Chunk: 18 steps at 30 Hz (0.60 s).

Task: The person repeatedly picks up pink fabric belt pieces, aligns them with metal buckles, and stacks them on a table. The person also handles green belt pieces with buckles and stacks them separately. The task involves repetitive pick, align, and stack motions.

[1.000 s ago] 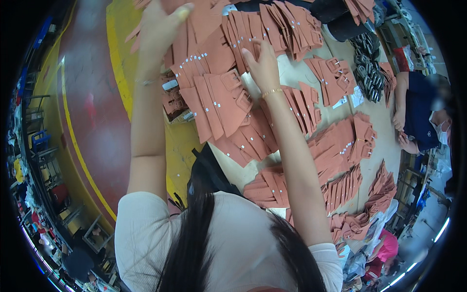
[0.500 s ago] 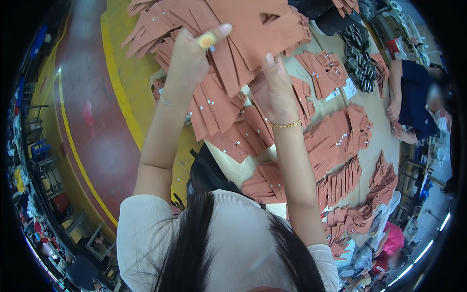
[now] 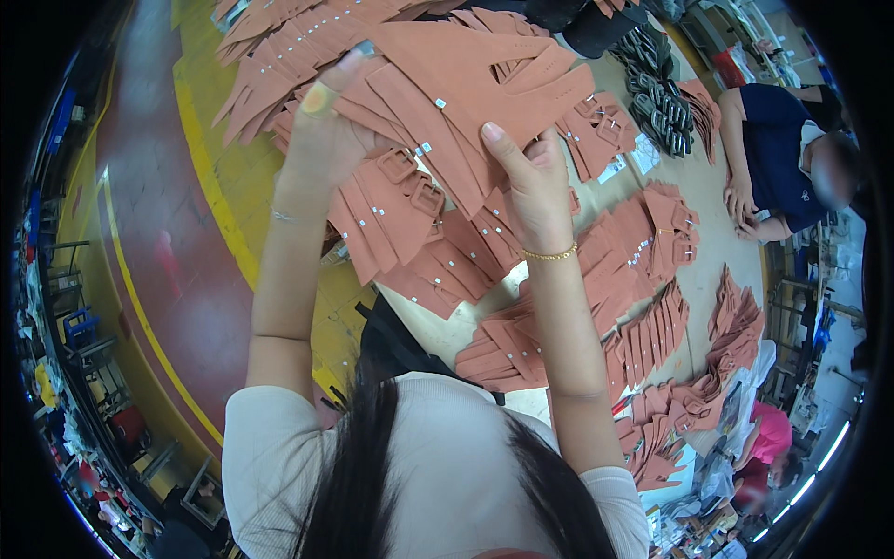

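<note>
Both my hands hold up a wide terracotta leather belt piece (image 3: 456,74) above the table; it splits into straps with punched holes at its right end. My left hand (image 3: 321,140) is closed at the piece's upper left corner, thumb on top with a yellow wrap round it, other fingers mostly hidden. Lower down, my right hand (image 3: 538,186) grips the bottom edge, its thumb lying on the leather. Just below the held piece are similar pieces with small white tags. Beside my left hand lies a stack with covered buckles (image 3: 399,166).
Several rows of terracotta belt parts (image 3: 643,233) cover the pale table (image 3: 712,252). Black buckled straps (image 3: 656,102) and a dark round container (image 3: 596,33) stand at the far right. Across the table, a person in navy (image 3: 782,149) rests their hands on its edge. A black bag (image 3: 400,340) hangs near me.
The held piece has turned and spread out flatter, with its forked straps now showing to the right. My left hand has moved left and down, my right hand slightly down.
</note>
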Available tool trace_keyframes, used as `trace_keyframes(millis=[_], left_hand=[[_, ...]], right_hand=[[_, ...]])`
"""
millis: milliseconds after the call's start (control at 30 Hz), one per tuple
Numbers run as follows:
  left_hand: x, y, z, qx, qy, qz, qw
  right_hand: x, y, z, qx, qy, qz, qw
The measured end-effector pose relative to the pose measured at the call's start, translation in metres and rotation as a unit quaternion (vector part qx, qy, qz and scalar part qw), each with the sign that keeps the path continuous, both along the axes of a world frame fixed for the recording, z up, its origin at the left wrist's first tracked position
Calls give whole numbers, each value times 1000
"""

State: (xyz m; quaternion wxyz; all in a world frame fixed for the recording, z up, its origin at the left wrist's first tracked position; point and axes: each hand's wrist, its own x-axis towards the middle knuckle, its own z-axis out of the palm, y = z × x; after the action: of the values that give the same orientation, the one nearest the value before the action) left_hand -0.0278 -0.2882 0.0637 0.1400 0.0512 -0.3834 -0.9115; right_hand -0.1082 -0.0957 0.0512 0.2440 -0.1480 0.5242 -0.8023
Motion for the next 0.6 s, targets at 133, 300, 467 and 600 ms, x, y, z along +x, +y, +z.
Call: trace_keyframes(millis=[133,300,467,600], left_hand=[[-5,-29,5,12,-92,-97,991],[-34,-14,1,-202,-89,-152,963],[-86,21,4,-346,-98,-163,919],[-119,53,5,-352,-39,-161,921]], right_hand=[[-7,13,0,21,23,11,999],[-25,32,-3,86,94,8,992],[-53,61,-5,171,152,-62,971],[-69,89,-5,72,67,-80,992]])
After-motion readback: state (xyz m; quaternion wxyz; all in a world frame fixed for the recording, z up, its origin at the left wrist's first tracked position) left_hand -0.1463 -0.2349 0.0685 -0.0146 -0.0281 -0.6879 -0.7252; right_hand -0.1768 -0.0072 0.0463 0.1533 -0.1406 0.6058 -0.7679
